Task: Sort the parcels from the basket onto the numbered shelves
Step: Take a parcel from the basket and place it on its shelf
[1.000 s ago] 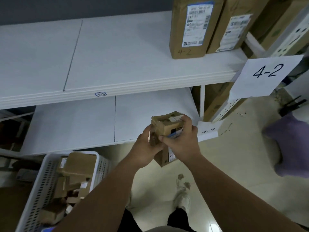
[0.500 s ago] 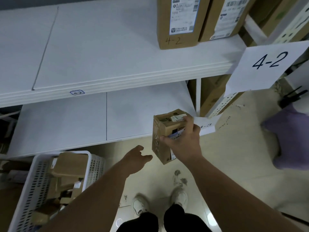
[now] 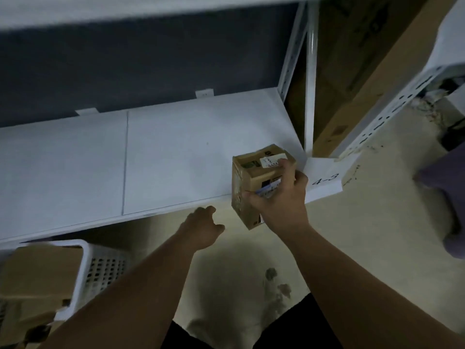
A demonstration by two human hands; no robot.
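Nearest to us, we are seeing both forearms reaching forward over the pale floor (image 3: 352, 248), with dark trousers showing at the bottom edge. Down and to the left of the left hand, the white basket (image 3: 85, 268) is sitting partly under the shelf edge, and brown parcels (image 3: 37, 270) are lying inside it; the frame is cutting off most of them, so we cannot count them or read any markings.

The left hand (image 3: 201, 229) is hanging free just below the shelf lip, fingers loosely curled and holding nothing. We are judging it has let go so the other hand can place alone.

The right hand (image 3: 279, 200) is gripping a small cardboard box (image 3: 247, 182) from its right side, thumb low on the front face and fingers wrapped over the top near a white label. The box is standing roughly upright, straddling the front edge of the white shelf (image 3: 176, 159), and we cannot tell whether its base is touching the board or hovering. The hand is covering much of the printed label, and whatever number is written on the box is not readable.

Just right of the right hand, a paper tag (image 3: 324, 181) reading 4-3 is hanging from the shelf corner, which we are taking as the reason the box is being brought here.

Farther off, the dark wall behind the shelf and large cartons (image 3: 352, 84) beyond the upright are blurring, and a purple shape at the far right is being cut off.
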